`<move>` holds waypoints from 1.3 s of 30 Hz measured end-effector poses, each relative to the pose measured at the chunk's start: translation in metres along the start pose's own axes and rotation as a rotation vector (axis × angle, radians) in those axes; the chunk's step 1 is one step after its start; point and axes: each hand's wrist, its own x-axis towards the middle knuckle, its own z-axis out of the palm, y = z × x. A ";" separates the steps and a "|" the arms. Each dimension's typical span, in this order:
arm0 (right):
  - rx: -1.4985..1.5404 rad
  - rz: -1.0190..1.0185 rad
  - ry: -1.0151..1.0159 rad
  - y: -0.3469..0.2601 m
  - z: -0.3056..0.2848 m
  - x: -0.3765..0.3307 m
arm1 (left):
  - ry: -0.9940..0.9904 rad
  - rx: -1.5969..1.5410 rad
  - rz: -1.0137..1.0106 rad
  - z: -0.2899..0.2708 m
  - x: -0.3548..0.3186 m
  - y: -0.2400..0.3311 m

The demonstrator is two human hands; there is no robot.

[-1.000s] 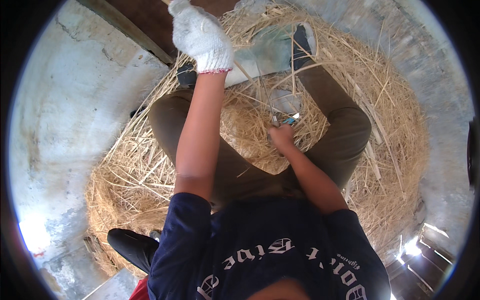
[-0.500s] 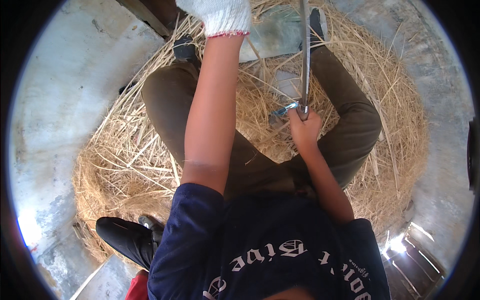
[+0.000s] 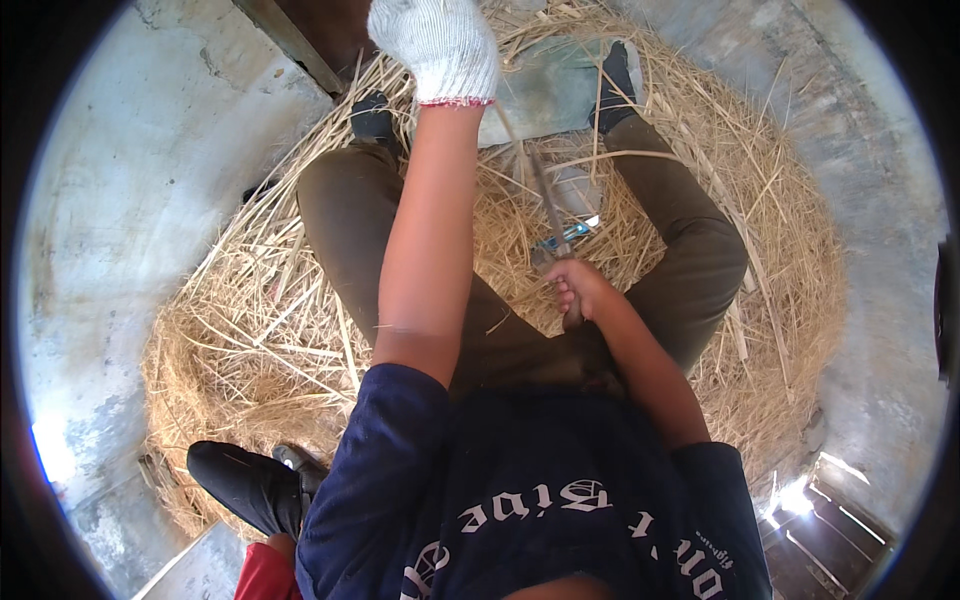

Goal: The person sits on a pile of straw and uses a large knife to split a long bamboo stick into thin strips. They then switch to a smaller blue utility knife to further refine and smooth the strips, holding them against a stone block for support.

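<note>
I sit on a pile of straw point(image 3: 250, 330) with my knees apart in brown trousers. My left hand point(image 3: 440, 45), in a white knit glove, is raised at the top of the view and closed on the upper end of a thin pale strip point(image 3: 535, 175). The strip slants down to my bare right hand point(image 3: 580, 295), which is clenched on its lower end between my knees. A small blue piece point(image 3: 555, 242) shows just above the right fingers; what it is I cannot tell.
Straw rings me on a grey concrete floor point(image 3: 130, 200). My black shoes point(image 3: 615, 70) rest by a flat grey slab point(image 3: 545, 90). A dark wooden beam point(image 3: 290, 40) lies at the top left. Another person's black shoe point(image 3: 240, 485) and red cloth point(image 3: 265, 575) are at the lower left.
My right hand has drawn back toward my body and lower. The strip, upright half a second ago, now slants toward the gloved left hand, which has come slightly down into view.
</note>
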 end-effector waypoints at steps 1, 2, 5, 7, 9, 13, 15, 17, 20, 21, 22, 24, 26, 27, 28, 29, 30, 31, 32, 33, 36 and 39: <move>0.020 0.043 -0.065 0.001 0.004 -0.008 | -0.018 0.035 0.038 0.006 -0.002 0.007; -0.026 0.016 -0.045 -0.001 0.009 -0.015 | -0.036 0.072 0.077 0.011 -0.004 0.012; -0.143 -0.045 0.013 0.004 0.020 -0.020 | -0.023 0.246 0.166 0.005 -0.005 0.007; -0.195 -0.078 0.066 0.005 0.020 -0.014 | 0.007 0.123 0.168 0.004 -0.002 0.004; -0.076 -0.038 -0.033 -0.004 0.019 -0.010 | 0.040 0.081 0.092 -0.003 -0.002 0.003; -0.197 -0.205 0.283 -0.005 0.032 -0.039 | 0.076 0.177 0.105 -0.014 -0.005 0.003; -0.514 -0.677 0.467 -0.016 0.034 -0.067 | 0.086 0.060 0.077 -0.014 -0.004 0.005; -0.591 -0.945 0.520 -0.031 0.036 -0.094 | 0.041 0.031 0.106 -0.016 -0.004 0.008; -0.337 -0.969 0.383 -0.046 0.033 -0.092 | 0.305 0.073 0.151 0.007 0.010 -0.012; -0.308 -1.001 0.435 -0.045 0.035 -0.096 | 0.160 0.073 0.157 -0.004 0.004 -0.016; -0.288 -1.041 0.465 -0.050 0.044 -0.102 | 0.020 0.075 0.181 -0.016 0.001 -0.012; -0.208 -1.100 0.466 -0.054 0.049 -0.102 | -0.063 0.007 0.170 -0.025 0.005 -0.007; -0.091 -1.137 0.407 -0.054 0.046 -0.091 | 0.002 0.158 0.198 -0.022 0.006 -0.008; -0.027 -1.127 0.431 -0.047 0.046 -0.079 | 0.005 0.153 0.198 -0.022 0.006 -0.011; 0.037 -1.120 0.451 -0.035 0.045 -0.058 | 0.007 0.146 0.203 -0.020 0.008 -0.014; 0.101 -1.115 0.473 -0.021 0.043 -0.034 | 0.010 0.136 0.206 -0.018 0.009 -0.016; -0.109 -1.164 0.560 0.005 0.026 -0.004 | -0.028 0.174 0.252 -0.016 0.007 -0.019; -0.463 -0.871 0.578 0.014 0.009 0.016 | -0.018 0.156 0.179 -0.013 0.002 -0.016; -0.799 -0.555 0.583 0.021 -0.003 0.029 | -0.007 0.134 0.103 -0.009 -0.005 -0.010; -0.840 -0.538 0.613 0.032 -0.006 0.040 | 0.005 0.107 0.027 -0.006 -0.009 -0.005; -0.763 -0.434 0.567 0.031 0.006 0.047 | 0.018 0.293 0.122 -0.009 0.004 -0.007; -0.350 -0.173 0.258 0.014 0.010 0.023 | -0.020 0.335 0.320 -0.019 0.012 -0.020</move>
